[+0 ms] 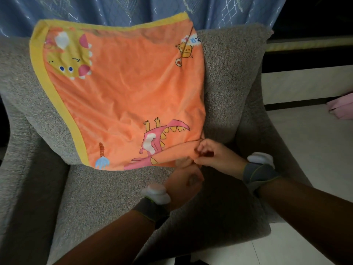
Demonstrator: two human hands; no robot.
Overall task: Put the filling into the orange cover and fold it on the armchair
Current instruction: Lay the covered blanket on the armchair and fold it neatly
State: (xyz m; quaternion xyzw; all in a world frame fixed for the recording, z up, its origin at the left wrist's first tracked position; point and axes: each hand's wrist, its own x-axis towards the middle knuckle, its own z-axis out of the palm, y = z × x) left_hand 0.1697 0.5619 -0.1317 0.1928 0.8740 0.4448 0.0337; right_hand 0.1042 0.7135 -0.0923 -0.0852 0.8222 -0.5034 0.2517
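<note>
- Blue patterned curtain point(133, 10) hangs behind a grey textured armchair point(107, 190) that fills most of the view; pale floor point(305, 142) lies to the right.
- Orange cover point(124, 88) leans against the armchair backrest, with its lower edge resting on the seat cushion.
- Cover has a yellow border point(55, 92) along the top and left edges and cartoon dinosaur prints: a yellow one at upper left, a pink one at lower right.
- Cover lies mostly flat with shallow wrinkles; whether filling is inside cannot be determined.
- Right hand point(215, 155) is closed, pinching the cover's lower right corner between fingertips.
- Left hand point(183, 180) is curled closed just below that corner, its fingers touching the cover's lower edge; the exact grip is blurred.
- Both wrists carry grey bands, each with a white device: left wristband point(156, 199), right wristband point(259, 167).
- Pink item point(342, 108) lies on the floor at the far right edge, well apart from the armchair.
</note>
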